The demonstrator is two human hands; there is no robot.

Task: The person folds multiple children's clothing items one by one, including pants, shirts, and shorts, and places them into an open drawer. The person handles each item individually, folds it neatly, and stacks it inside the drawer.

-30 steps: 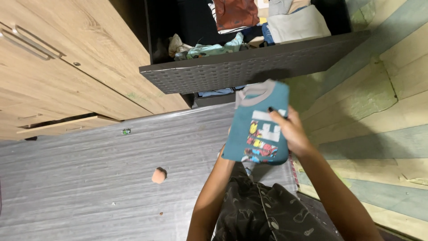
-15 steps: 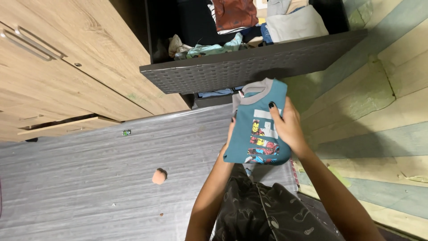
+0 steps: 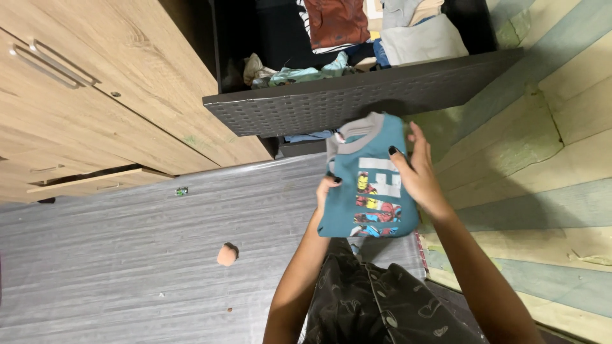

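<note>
I hold a folded teal shirt (image 3: 370, 181) with a grey collar and a colourful cartoon print in front of me, over the floor. My left hand (image 3: 326, 189) grips its left edge from underneath, mostly hidden behind the cloth. My right hand (image 3: 417, 171) lies flat on the shirt's right side, thumb across the print and fingers spread along the edge. Just beyond the shirt is the dark front panel of an open drawer (image 3: 357, 95) filled with clothes.
A wooden wardrobe (image 3: 95, 108) with metal handles stands at left, one low drawer slightly ajar. A small pink ball (image 3: 226, 254) and a tiny green object (image 3: 182, 190) lie on the grey plank floor. A striped green mat (image 3: 548, 191) covers the right side.
The shirt has stayed at about the same spot before the drawer. My right hand has shifted from gripping its middle to lying flat along its right edge.
</note>
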